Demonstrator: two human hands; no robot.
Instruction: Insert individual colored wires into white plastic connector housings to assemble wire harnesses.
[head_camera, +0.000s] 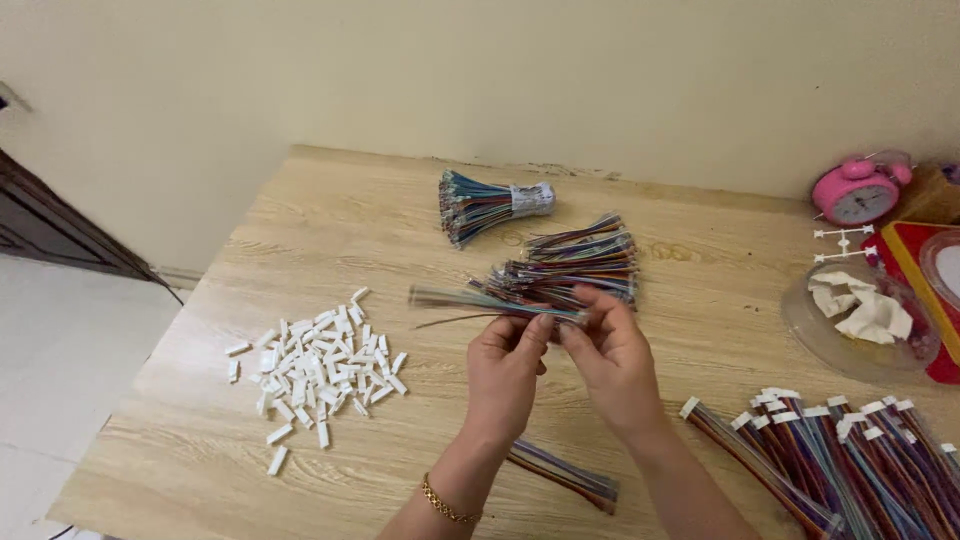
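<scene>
Two hands, left hand (505, 365) and right hand (612, 358), around a coloured wire strip (470, 300).

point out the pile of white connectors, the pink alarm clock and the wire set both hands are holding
pile of white connectors (322, 362), head view, middle of the heap
pink alarm clock (858, 192), head view, on its round body
wire set (470, 299), head view, on the strands left of the left hand (508, 368) and right hand (607, 358)

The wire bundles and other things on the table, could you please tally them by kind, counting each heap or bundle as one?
Taped wire bundle: 1
Loose wire heap: 1
Wire set held in both hands: 1
Wire set under the wrists: 1
Heap of wires with white connectors: 1
White connector heap: 1
Pink alarm clock: 1
Clear dish: 1
Total: 8
</scene>
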